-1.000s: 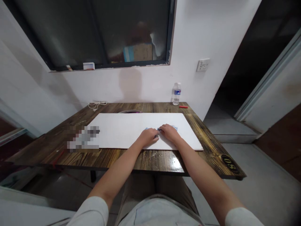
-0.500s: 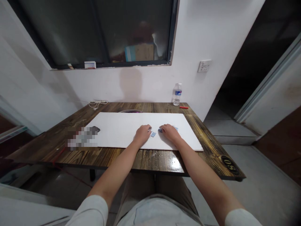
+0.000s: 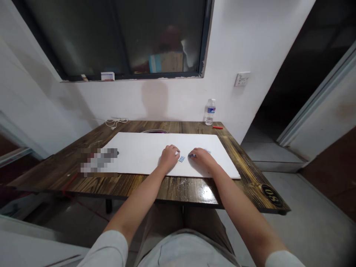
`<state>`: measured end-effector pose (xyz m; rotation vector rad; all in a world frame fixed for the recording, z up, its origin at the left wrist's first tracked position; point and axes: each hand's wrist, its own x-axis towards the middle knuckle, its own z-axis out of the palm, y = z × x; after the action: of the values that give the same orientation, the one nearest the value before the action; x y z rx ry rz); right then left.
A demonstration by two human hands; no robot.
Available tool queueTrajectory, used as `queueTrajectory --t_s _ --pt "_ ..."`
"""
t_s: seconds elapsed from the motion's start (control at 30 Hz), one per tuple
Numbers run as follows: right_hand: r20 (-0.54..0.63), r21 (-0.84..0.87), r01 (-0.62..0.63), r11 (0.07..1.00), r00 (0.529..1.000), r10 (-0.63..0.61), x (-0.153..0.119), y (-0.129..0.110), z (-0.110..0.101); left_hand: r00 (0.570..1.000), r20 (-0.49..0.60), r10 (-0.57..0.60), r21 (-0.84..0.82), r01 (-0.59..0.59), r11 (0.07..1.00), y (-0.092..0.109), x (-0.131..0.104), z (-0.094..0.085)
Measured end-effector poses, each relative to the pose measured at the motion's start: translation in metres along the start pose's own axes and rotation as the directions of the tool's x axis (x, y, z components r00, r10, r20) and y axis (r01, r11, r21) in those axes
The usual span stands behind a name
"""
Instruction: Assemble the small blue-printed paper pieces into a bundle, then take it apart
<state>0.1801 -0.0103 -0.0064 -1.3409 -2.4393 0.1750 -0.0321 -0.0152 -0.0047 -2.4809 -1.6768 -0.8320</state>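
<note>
A white board lies flat, and both my hands are over its right half. My left hand is closed, its thumb and fingertips pinched on something small and pale that I cannot make out. On the board between the hands sits a small blue-and-white striped piece. My right hand is closed too, fingertips together on a small dark-blue patterned piece, mostly covered by the fingers. Behind the right hand's knuckles, more blue-patterned pieces show in part.
The board rests on a dark wooden table. At the back stand a water bottle and a red pen-like stick. A white cable is coiled at the back left. A blurred-out item overlaps the board's left end.
My right fingertips have shifted slightly, and the blue patterned piece under them now shows at a different tilt. The left hand has barely moved; the striped piece stays between the hands.
</note>
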Motion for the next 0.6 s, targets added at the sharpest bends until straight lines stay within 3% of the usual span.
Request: queueTrajectory --t_s 0.3,0.5,0.6 --pt "-0.044 -0.029 -0.076 0.997 0.996 0.074 -0.0011 -0.0068 0.0049 0.977 0.0 0.212 -0.155 -0.209 0.965 0.0038 0.0014 -0.0006" --pt "-0.068 -0.025 -0.084 0.996 0.994 0.082 -0.0007 -0.0054 0.0073 0.963 0.057 0.265 -0.153 -0.254 0.955 0.0074 -0.0004 -0.0042" --pt "-0.105 0.06 -0.074 0.995 0.991 0.08 -0.0003 -0.0059 0.0102 0.965 0.089 0.246 -0.156 -0.231 0.96 0.009 -0.0005 -0.0069"
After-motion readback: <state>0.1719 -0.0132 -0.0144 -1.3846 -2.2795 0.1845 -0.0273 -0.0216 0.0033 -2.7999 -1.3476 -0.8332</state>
